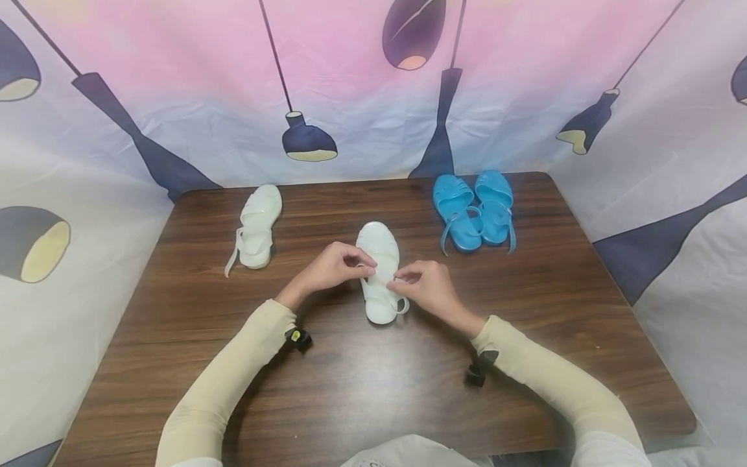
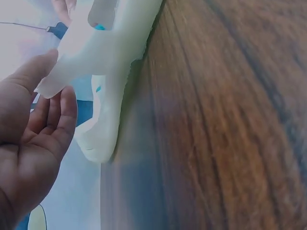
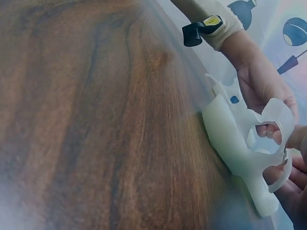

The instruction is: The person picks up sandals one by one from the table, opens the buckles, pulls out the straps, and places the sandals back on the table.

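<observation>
A white sandal point(image 1: 378, 240) lies on the brown wooden table, toe pointing away, between both hands. My left hand point(image 1: 330, 267) comes in from its left and pinches an upper edge of the sandal between thumb and fingertips; the left wrist view shows this pale flap point(image 2: 72, 62) up close. From the other side, my right hand point(image 1: 430, 289) pinches the sandal's thin ankle strap point(image 1: 403, 305) near a small metal buckle point(image 3: 285, 156). The right fingertips are partly hidden behind the strap in the right wrist view.
A second white sandal point(image 1: 260, 217) with a loose strap lies at the back left of the table point(image 1: 373, 395). Two blue sandals point(image 1: 461, 227) sit side by side at the back right. A printed cloth point(image 1: 362, 78) hangs behind the table's far edge.
</observation>
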The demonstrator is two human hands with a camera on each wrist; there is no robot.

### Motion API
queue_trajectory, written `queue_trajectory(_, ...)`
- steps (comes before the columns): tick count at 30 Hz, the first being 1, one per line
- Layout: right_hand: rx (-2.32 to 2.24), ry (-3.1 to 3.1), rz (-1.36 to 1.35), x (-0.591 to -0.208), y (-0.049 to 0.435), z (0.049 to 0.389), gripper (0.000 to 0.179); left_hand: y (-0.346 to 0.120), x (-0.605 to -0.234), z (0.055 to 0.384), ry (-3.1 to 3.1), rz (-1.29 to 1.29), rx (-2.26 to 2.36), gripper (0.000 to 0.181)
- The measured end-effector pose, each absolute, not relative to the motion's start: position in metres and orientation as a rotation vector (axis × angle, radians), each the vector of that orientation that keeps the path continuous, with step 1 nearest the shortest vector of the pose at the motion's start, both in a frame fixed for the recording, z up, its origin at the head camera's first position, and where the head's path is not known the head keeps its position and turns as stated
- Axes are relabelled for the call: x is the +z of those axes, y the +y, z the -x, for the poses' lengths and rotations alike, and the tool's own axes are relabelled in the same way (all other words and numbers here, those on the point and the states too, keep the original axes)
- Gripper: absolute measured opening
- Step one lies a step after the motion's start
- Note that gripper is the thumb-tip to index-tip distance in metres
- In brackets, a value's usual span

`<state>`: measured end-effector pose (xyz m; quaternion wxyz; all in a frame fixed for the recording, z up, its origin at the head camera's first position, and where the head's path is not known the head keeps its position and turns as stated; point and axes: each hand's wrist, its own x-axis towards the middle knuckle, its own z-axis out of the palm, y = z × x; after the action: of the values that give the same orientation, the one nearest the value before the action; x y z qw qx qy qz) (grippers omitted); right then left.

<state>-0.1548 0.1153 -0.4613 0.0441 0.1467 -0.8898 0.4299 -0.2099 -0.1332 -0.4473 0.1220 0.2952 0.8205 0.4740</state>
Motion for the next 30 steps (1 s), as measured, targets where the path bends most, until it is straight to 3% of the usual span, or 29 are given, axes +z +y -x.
queue_trajectory(18, 1.264, -2.719, -0.51, -0.459, 0.113, 0.155, 0.023, -0.109, -0.447, 0.211, 2.244, -0.888, 1.338, 0.014)
queue_trajectory(30, 1.263, -2.731, -0.488, -0.461, 0.117, 0.154, 0.024, -0.12, -0.452, 0.21, 2.333, -0.87, 1.37, 0.005)
